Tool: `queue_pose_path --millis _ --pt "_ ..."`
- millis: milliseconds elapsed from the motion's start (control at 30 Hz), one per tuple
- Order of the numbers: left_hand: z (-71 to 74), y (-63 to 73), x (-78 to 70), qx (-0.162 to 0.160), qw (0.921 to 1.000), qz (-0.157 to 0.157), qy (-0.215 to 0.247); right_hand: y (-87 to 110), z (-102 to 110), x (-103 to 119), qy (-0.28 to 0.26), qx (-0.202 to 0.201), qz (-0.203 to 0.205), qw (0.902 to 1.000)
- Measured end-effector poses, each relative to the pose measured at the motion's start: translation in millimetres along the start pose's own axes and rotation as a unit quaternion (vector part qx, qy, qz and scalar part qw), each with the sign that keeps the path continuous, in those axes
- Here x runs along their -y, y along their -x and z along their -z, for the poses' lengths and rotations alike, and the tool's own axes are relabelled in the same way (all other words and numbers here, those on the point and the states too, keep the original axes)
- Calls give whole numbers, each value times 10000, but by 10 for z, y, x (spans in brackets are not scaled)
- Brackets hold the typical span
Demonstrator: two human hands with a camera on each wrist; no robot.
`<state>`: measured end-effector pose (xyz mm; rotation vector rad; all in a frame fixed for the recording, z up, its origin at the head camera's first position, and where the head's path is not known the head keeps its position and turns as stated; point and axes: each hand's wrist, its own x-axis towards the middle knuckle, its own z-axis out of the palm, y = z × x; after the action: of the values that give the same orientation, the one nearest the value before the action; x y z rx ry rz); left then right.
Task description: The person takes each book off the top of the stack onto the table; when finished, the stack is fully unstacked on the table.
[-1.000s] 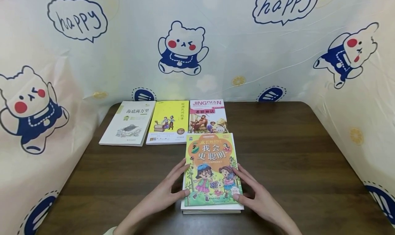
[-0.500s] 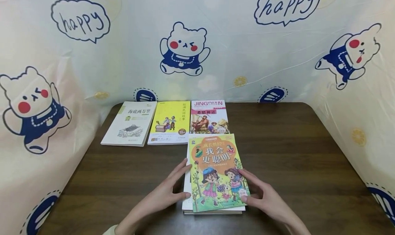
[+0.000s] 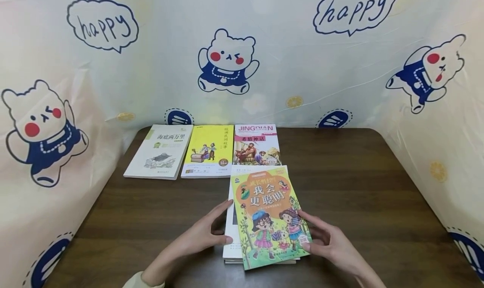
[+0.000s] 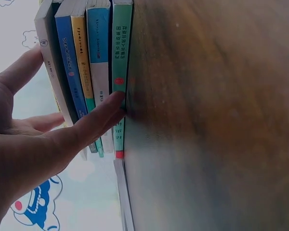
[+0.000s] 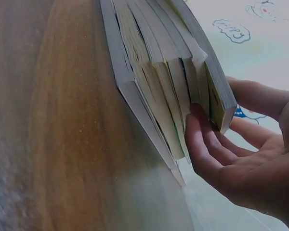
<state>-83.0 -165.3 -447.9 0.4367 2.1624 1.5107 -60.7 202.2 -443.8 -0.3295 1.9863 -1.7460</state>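
Observation:
A picture book point(image 3: 264, 199) with a yellow-green and orange cover lies askew on top of a stack of books, its lower end swung right. My right hand point(image 3: 336, 246) grips its right edge, thumb on the cover's lower corner and fingers below, as the right wrist view shows against the page edges point(image 5: 159, 62). Under it a white book point(image 3: 232, 237) shows along the left. My left hand point(image 3: 200, 235) rests beside the stack, thumb and fingertips at the spines. The left wrist view shows a green spine point(image 4: 120, 57) lowest and a blue spine point(image 4: 67, 57) higher up.
Three books lie in a row at the back: a white one point(image 3: 159, 151), a yellow one point(image 3: 208, 151) and a pink-and-white one point(image 3: 255, 143), just behind the stack. They lie on a dark wooden table point(image 3: 351, 187). A bear-printed cloth point(image 3: 283, 61) surrounds it.
The top picture book has turned and slid right and toward me, moving with my right hand and uncovering more of the white book. My left hand has stayed beside the stack.

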Motion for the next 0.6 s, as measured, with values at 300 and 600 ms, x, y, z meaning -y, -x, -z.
queue_pose_path --millis 300,600 --pt "-6 -10 -6 4 9999 43 -107 107 95 58 -462 76 -346 9983" --pt "6 10 15 -16 10000 -11 -39 40 207 58 -320 189 -626 9973"
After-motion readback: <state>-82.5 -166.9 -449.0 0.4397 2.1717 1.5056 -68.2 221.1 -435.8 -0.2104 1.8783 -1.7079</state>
